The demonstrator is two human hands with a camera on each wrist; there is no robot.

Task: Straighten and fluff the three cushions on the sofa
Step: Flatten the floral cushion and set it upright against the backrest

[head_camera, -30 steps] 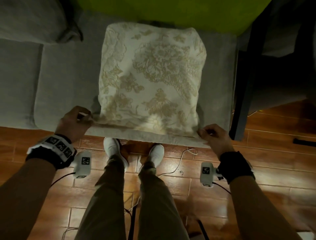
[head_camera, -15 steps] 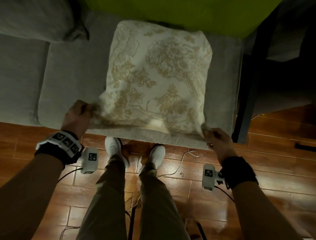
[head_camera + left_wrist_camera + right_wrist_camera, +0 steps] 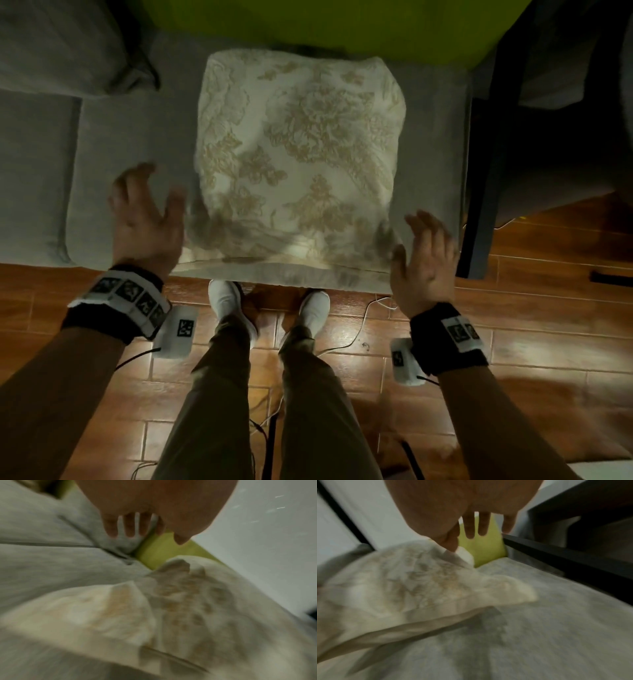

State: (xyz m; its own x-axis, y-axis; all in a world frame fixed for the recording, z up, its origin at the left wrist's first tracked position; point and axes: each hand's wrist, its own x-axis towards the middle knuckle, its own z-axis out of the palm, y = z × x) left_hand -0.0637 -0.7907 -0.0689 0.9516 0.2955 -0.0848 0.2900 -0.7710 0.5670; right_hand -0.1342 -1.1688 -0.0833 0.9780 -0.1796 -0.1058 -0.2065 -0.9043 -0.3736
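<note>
Both wrist views are blurry. The cream flowered cushion (image 3: 171, 615) is smeared there, so its pattern is hard to see. In the head view, the green cushion (image 3: 325, 24) is cut off at the top. Both hands (image 3: 147, 219) look blurred at the fingertips.

White shoes (image 3: 233, 301) stand on the wooden floor (image 3: 548, 329) among cables (image 3: 363, 315).

Left hand (image 3: 145, 219) and right hand (image 3: 423, 260) held forward, fingers spread, holding nothing.
</note>
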